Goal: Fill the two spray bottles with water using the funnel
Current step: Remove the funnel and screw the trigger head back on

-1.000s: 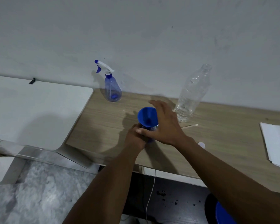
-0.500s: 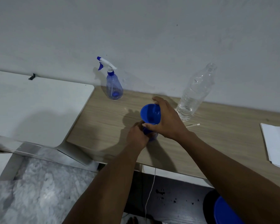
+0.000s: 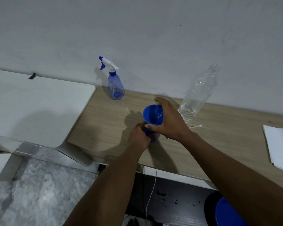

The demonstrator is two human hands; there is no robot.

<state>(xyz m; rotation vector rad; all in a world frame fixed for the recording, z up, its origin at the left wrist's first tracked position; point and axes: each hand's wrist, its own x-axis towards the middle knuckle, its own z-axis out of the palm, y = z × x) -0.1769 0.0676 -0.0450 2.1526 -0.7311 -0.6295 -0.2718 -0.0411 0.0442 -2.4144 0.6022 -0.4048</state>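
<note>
A blue funnel (image 3: 153, 114) stands in the mouth of a blue spray bottle (image 3: 154, 137) near the middle of the wooden table (image 3: 219, 144). My right hand (image 3: 171, 121) grips the funnel's rim from the right side. My left hand (image 3: 139, 136) holds the bottle's body, which is mostly hidden behind both hands. A second blue spray bottle (image 3: 115, 86) with its white trigger head on stands by the wall at the back left. A clear, uncapped water bottle (image 3: 197, 95) stands at the back right.
A thin white stick (image 3: 195, 126) lies right of my hands. Folded white paper (image 3: 279, 147) sits at the table's right edge. A white tabletop (image 3: 36, 108) adjoins on the left. A blue round object (image 3: 227, 214) and a white cable (image 3: 151, 193) are below the table.
The view has shifted slightly. My right hand has moved from over the funnel's top to grip its rim at the side, leaving the funnel's mouth uncovered. My left hand stays on the bottle.
</note>
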